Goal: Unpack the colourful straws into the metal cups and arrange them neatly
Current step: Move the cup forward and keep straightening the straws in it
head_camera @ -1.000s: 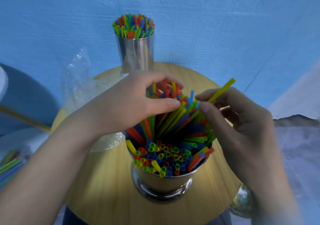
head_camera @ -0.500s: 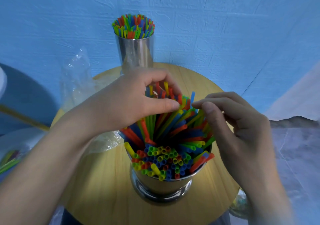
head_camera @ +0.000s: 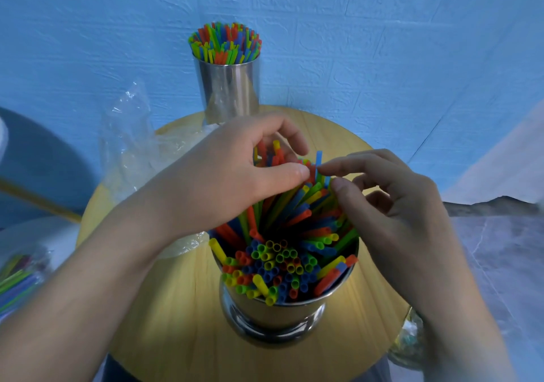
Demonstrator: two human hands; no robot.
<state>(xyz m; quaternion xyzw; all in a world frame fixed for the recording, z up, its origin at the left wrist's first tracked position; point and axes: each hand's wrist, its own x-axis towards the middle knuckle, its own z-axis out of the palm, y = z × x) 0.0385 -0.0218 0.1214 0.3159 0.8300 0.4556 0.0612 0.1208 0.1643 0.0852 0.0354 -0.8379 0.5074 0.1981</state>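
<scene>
Both hands meet over the straws [head_camera: 276, 261] in the near metal cup [head_camera: 276, 314] on the desk [head_camera: 176, 308]. The left hand [head_camera: 223, 181] grips a leaning bunch, and the right hand [head_camera: 394, 205] is loosely spread, fingertips touching the tips. A second filled cup [head_camera: 229, 87] stands behind, with a plastic bag [head_camera: 132, 151] to the left.

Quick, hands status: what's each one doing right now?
Left hand: grips a bunch of straws in the near cup.
Right hand: open, forefinger by a blue straw, holding nothing.

Shiny metal cup [head_camera: 276, 317], matt wood table [head_camera: 182, 308]
</scene>
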